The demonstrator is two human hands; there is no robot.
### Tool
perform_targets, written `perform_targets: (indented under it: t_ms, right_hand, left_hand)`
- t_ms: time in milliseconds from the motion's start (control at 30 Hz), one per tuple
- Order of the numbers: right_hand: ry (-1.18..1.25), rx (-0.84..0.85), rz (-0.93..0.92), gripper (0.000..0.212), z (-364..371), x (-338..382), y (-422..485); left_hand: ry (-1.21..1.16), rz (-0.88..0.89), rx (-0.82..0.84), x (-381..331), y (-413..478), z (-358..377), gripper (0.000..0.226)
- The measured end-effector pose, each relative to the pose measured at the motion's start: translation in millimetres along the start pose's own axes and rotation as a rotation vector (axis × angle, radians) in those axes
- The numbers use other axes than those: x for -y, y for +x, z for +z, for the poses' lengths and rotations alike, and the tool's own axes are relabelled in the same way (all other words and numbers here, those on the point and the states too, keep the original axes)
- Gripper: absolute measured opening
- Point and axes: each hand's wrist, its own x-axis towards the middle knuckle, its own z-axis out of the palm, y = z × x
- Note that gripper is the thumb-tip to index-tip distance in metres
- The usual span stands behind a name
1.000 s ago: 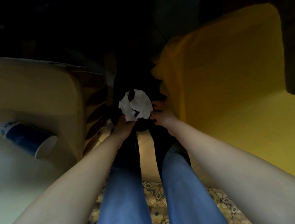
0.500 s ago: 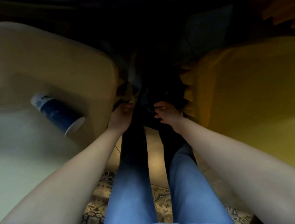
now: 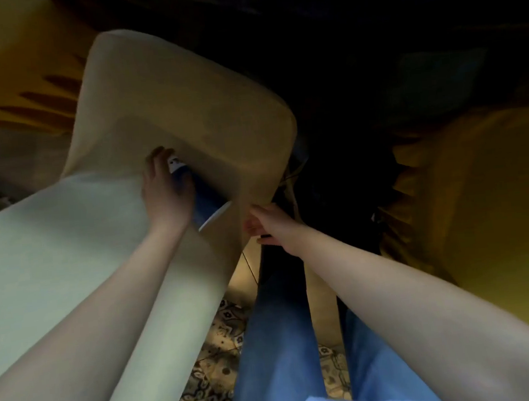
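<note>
Cream plastic chair on the left, yellow chair right, patterned floor, dim light

Smooth paper cup, matt plastic chair

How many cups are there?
1. The blue cup lies on its side on the cream chair, with the left hand gripping it. The far side is very dark, so other cups may be hidden there.

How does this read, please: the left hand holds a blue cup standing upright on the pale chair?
Not quite: the head view shows the blue cup lying on its side on the pale chair, held by the left hand.
</note>
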Motion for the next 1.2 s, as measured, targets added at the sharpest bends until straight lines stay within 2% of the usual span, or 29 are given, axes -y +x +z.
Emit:
perform_targets:
  t_ms: [100,233,367,467,533,567,667,767,867,967,1100,1200]
  right_hand:
    - [0.047,0.048,0.004,0.029,19.6,7.0,5.4]
    - [-0.131,0.057,-0.086,0.034,25.8,14.2,9.4]
    - [-0.105,0.035,-0.055,0.034,17.4,16.1,12.6]
    - [0.0,-0.019,0.01,0.018,3.7,9.6,14.7]
    - [0.058,-0.09,0.031,0.011,-7.6,3.0,15.2]
    - [0.07,-0.137,0.022,0.012,-14.4,-0.2,14.9]
    - [-0.002,-0.306,-0.047,0.039,-41.0,-9.8,14.8]
    - [-0.127,-0.416,-0.099,0.044,-75.4,-16.9,3.5]
    - [-0.249,-0.419,-0.169,0.036,-118.8,-27.0,-9.7]
    - [-0.276,-0.42,-0.214,0.03,-158.3,-36.1,-21.6]
    - [-0.323,-0.414,-0.247,0.039,-197.4,-48.1,-32.2]
    - [-0.256,-0.41,-0.317,0.051,-215.1,-62.4,-41.9]
  left_hand:
    - [0.068,-0.092,0.128,27.4,24.0,-3.4,0.056]
    - [0.044,-0.179,0.358,42.6,46.2,1.3,0.05]
    - [0.046,-0.182,0.233,36.4,45.5,6.6,0.039]
    - [0.091,-0.179,0.193,27.8,36.2,15.0,0.033]
    - [0.06,-0.267,0.197,19.7,27.0,22.7,0.03]
    - [0.023,-0.322,0.201,14.5,21.0,27.4,0.03]
    - [-0.168,-0.441,0.269,-3.6,-0.6,46.1,0.032]
    - [-0.205,-0.538,0.352,-22.1,-26.6,66.4,0.035]
    - [-0.184,-0.553,0.482,-45.2,-57.3,93.1,0.031]
    - [-0.283,-0.623,0.599,-76.3,-93.9,120.6,0.029]
    - [-0.313,-0.668,0.711,-117.4,-133.2,155.4,0.034]
    - [-0.298,-0.731,0.776,-145.1,-152.1,172.5,0.042]
